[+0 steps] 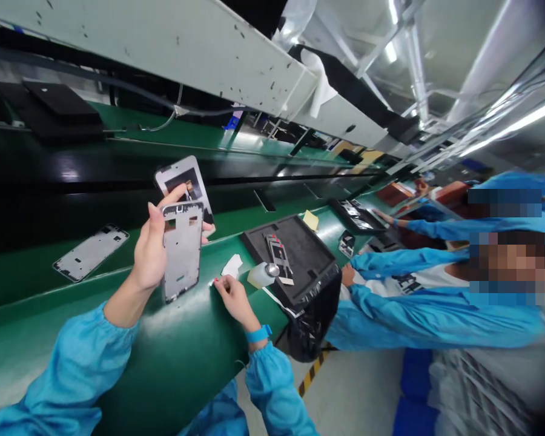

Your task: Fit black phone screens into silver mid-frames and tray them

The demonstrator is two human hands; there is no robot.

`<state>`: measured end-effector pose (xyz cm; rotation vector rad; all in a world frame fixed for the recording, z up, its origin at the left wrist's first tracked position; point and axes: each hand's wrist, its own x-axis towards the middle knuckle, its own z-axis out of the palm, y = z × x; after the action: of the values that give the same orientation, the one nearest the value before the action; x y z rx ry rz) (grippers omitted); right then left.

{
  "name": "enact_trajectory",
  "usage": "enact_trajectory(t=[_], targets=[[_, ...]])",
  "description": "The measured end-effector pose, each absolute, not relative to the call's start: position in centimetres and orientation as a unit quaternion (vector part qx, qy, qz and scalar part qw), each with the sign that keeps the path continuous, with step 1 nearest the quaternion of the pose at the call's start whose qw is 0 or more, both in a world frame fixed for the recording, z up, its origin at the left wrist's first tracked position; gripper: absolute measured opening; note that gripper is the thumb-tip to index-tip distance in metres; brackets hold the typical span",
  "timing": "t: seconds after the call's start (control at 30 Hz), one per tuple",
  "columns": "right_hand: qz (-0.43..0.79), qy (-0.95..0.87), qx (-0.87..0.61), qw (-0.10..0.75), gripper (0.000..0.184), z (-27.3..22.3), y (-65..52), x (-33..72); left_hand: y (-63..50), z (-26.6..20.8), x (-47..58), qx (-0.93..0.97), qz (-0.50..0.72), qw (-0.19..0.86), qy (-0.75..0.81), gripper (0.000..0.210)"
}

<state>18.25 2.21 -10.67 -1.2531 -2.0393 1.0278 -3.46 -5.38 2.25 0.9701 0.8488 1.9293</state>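
Observation:
My left hand (151, 251) is raised above the green work surface and closed around a grey phone frame (182, 257), which stands nearly upright. Behind it, between the same fingers, is a white-edged phone part (201, 192) with a dark inside. Low over the bench, my right hand (234, 298) pinches; a tiny red spot shows at its fingertips, too small to name. Just beyond those fingers lies a crumpled white paper (231, 266). A clear bottle with a metal cap (262, 274) stands to the right of that hand.
Another phone frame (91, 253) lies at left. Right of the bottle sits a black tray (300, 248) with several strips, a black bag (306, 327) hanging beside it. A yellow pad (310, 220) is behind. Co-workers in blue sleeves (390, 261) work at right. A white beam (186, 48) runs overhead.

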Motion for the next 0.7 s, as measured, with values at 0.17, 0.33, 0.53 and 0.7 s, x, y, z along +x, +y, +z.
enact_trajectory(t=[0.17, 0.33, 0.53, 0.7], targets=[[0.335, -0.758, -0.517, 0.213, 0.022, -12.8, 2.8, 17.5, -6.6, 3.6, -3.4, 0.334, 0.727, 0.549, 0.243, 0.094], [0.312, -0.737, -0.542, 0.256, 0.024, -12.4, 2.3, 16.7, -7.8, 4.0, -2.9, 0.330, 0.676, 0.640, 0.156, 0.097], [0.450, -0.668, -0.428, 0.411, 0.077, -4.6, 1.0, 18.5, -9.2, 4.1, -1.9, 0.362, 0.606, 0.701, 0.103, 0.088], [0.659, -0.605, -0.229, 0.383, 0.055, 1.1, -2.5, 19.2, -9.7, 3.9, -0.3, 0.366, 0.581, 0.718, 0.114, 0.077]])
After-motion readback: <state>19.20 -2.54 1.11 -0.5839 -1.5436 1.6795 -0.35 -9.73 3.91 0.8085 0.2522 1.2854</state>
